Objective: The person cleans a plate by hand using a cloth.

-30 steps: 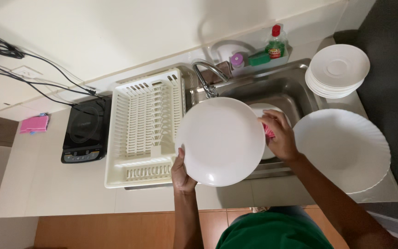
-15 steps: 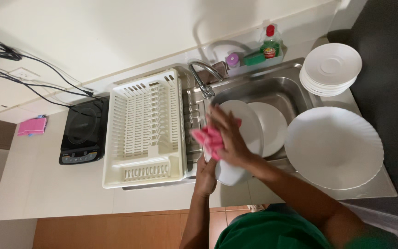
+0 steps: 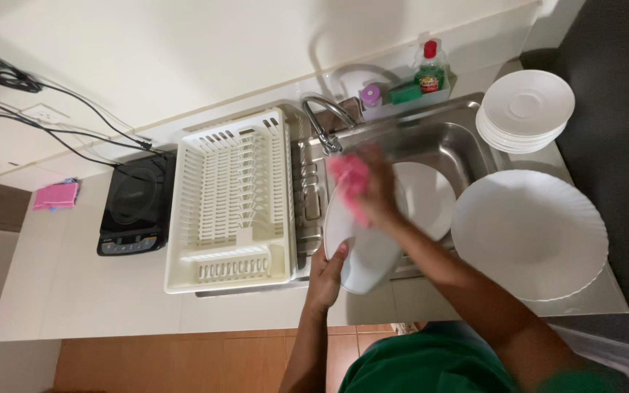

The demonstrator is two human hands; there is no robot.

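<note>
Left hand [image 3: 327, 273] is gripping the round white ceramic plate [image 3: 362, 251] by its lower rim; right hand [image 3: 376, 191] is closed on a pink sponge [image 3: 349, 177].
Plate is tilting over the steel sink's [image 3: 467, 142] front edge; firm, overlapping strokes are advisable.

In my left hand [image 3: 325, 276] the round white plate [image 3: 362, 251] looks glazed, smooth and faintly glossy. My right hand [image 3: 376, 189] presses a soft pink cloth-like sponge [image 3: 349, 177], matt and blurred, against its upper edge. Behind the grip, the stainless steel sink [image 3: 442, 138] shows a brushed sheen. Left of the grip, the cream plastic slatted drying rack [image 3: 228, 200] looks smooth and dull.
</note>
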